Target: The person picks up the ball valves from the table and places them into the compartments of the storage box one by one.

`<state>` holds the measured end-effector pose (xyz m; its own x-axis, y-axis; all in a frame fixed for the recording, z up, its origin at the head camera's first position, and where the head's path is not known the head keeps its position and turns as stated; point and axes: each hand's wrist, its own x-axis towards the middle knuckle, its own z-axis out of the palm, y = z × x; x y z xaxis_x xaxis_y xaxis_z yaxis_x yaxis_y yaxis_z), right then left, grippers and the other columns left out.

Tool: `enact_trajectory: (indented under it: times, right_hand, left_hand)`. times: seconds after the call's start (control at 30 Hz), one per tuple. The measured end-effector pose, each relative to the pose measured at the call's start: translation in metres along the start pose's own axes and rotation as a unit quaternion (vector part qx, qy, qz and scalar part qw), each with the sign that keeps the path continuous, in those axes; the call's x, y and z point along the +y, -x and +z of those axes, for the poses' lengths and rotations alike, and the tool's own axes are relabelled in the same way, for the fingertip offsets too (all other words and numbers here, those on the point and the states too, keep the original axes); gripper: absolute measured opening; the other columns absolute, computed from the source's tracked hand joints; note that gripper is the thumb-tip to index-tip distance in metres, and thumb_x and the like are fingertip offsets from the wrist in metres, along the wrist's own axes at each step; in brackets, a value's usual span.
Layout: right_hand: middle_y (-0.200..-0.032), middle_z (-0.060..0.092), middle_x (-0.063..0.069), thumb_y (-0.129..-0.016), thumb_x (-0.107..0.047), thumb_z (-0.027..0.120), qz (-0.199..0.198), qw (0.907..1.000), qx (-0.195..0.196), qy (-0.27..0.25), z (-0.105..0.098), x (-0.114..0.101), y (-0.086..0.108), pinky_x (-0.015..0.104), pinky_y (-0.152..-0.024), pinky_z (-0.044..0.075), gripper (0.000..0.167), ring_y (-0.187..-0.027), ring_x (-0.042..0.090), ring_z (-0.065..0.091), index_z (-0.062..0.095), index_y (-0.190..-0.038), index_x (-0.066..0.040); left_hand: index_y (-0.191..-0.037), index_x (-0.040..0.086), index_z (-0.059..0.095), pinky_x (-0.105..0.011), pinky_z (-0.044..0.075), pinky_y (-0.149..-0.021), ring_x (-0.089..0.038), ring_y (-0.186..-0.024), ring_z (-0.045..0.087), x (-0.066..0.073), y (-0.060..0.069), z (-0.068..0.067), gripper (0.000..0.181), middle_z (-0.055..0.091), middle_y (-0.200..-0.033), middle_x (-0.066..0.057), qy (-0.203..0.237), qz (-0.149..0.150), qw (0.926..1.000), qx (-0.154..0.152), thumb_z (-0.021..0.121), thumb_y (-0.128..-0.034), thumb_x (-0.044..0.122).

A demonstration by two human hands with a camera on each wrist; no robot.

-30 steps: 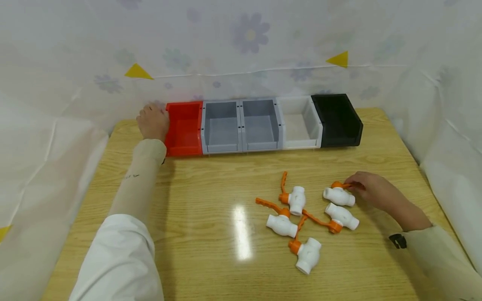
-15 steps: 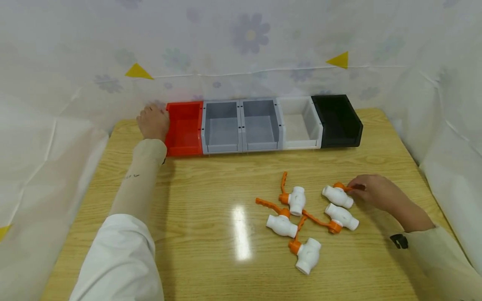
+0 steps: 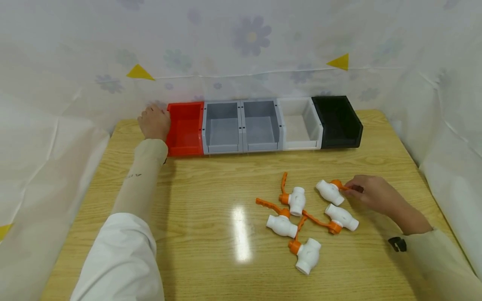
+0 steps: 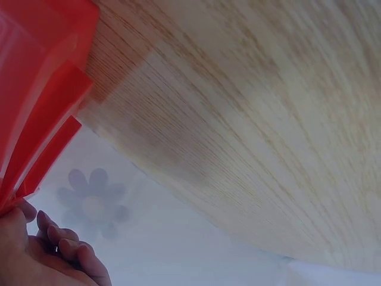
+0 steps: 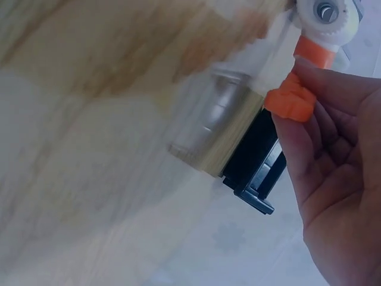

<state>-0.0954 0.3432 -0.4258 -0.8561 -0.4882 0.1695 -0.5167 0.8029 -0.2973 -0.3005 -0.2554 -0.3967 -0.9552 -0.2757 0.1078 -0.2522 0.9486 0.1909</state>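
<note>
Near the right table edge [image 3: 412, 175], right hand [image 3: 376, 194] pinches a valve handle [image 5: 290, 106], room ahead. Left hand [image 3: 155, 122] touches red bin [image 3: 185, 151]; can't tell if gripping.

Free tabletop [image 3: 211, 188] left of valves [image 3: 282, 225], one lever [image 3: 268, 204] jutting in, bins [image 3: 262, 146] (five abreast) behind
</note>
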Motion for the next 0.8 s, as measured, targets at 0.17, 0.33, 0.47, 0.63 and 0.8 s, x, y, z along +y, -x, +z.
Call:
enact_trajectory:
  times: [0.17,0.33,0.47,0.63,0.8]
  right_hand:
    - [-0.069,0.060,-0.009,-0.070,-0.006,0.077,-0.001,0.9994,0.033,0.015,-0.007,-0.001,-0.004,0.024,-0.051,0.046,0.014,-0.059,0.003,0.054,0.070,-0.081,-0.008]
    - [-0.067,0.059,-0.006,-0.069,-0.004,0.078,0.010,0.9970,0.070,0.031,-0.018,-0.002,-0.009,0.030,-0.052,0.047,0.015,-0.058,0.010,0.056,0.071,-0.082,-0.005]
    - [-0.067,0.060,-0.002,-0.068,-0.004,0.078,0.017,0.9945,0.092,0.048,-0.026,-0.001,-0.015,0.032,-0.052,0.048,0.015,-0.057,0.014,0.058,0.070,-0.081,-0.004]
    - [-0.066,0.061,0.002,-0.067,-0.003,0.078,0.025,0.9917,0.111,0.060,-0.036,0.001,-0.023,0.033,-0.050,0.047,0.016,-0.055,0.017,0.057,0.070,-0.080,-0.001]
    - [-0.069,0.063,0.010,-0.074,-0.004,0.075,0.072,0.9896,0.112,0.053,-0.050,0.004,-0.034,0.031,-0.047,0.043,0.014,-0.054,0.019,0.055,0.069,-0.083,0.004]
  left_hand:
    - [-0.114,-0.011,0.044,-0.055,0.034,-0.091,-0.044,-0.103,0.048,-0.002,-0.001,0.003,0.049,0.051,-0.113,-0.028,0.001,0.000,0.9999,0.011,0.021,-0.0979,0.029]
    - [-0.114,-0.011,0.045,-0.055,0.035,-0.091,-0.044,-0.103,0.049,-0.003,-0.002,0.004,0.049,0.052,-0.112,-0.028,-0.003,-0.002,0.9999,0.011,0.021,-0.0978,0.029]
    - [-0.114,-0.011,0.046,-0.054,0.035,-0.090,-0.044,-0.103,0.048,-0.003,-0.004,0.004,0.050,0.052,-0.113,-0.027,0.001,-0.001,0.9999,0.011,0.021,-0.0977,0.030]
    - [-0.114,-0.010,0.045,-0.054,0.034,-0.091,-0.044,-0.103,0.048,-0.003,-0.002,0.003,0.049,0.052,-0.113,-0.027,0.011,0.000,0.9998,0.015,0.023,-0.0970,0.030]
    - [-0.112,-0.010,0.045,-0.054,0.035,-0.091,-0.044,-0.102,0.048,-0.003,0.000,0.001,0.048,0.052,-0.113,-0.028,0.013,0.002,0.9998,0.012,0.023,-0.0966,0.031]
